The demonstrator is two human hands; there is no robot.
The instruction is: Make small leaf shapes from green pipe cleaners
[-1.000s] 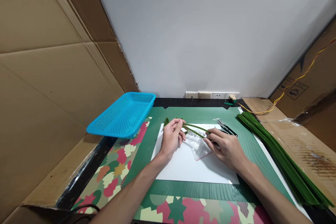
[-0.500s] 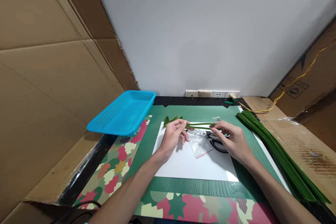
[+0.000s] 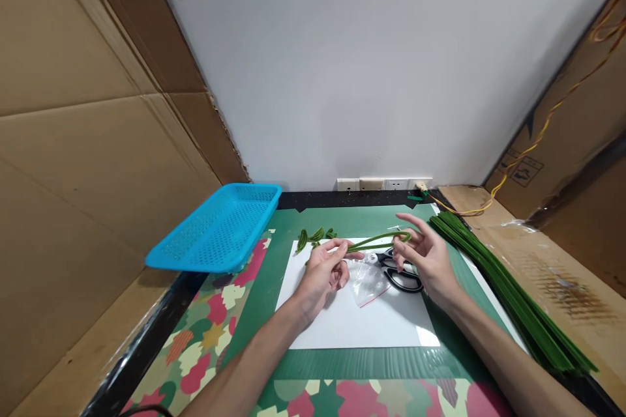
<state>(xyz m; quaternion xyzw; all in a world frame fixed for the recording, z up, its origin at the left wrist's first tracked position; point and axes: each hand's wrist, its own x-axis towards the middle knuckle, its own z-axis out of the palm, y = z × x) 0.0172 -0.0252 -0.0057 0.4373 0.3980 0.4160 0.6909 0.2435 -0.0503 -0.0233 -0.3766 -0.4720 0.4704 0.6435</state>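
A green pipe cleaner, bent double into a long narrow loop, stretches between both hands above the white sheet. My left hand pinches its two strands together between thumb and fingers. At the rounded bend is my right hand, its thumb against the lower strand and its index finger lifted away; the other fingers are partly hidden behind the loop. Black-handled scissors lie beneath the right hand, their blades partly covered by a clear plastic bag. Small coiled green pieces rest beyond my left hand.
A blue perforated basket stands at the left. Along the right side lies a long bundle of green pipe cleaners. Cardboard walls flank the table, and wall sockets with a yellow cable are at the back.
My right index finger has lifted, and the pipe cleaner's rounded bend now shows at the right hand. The camera view has shifted slightly; the left hand keeps its pinch.
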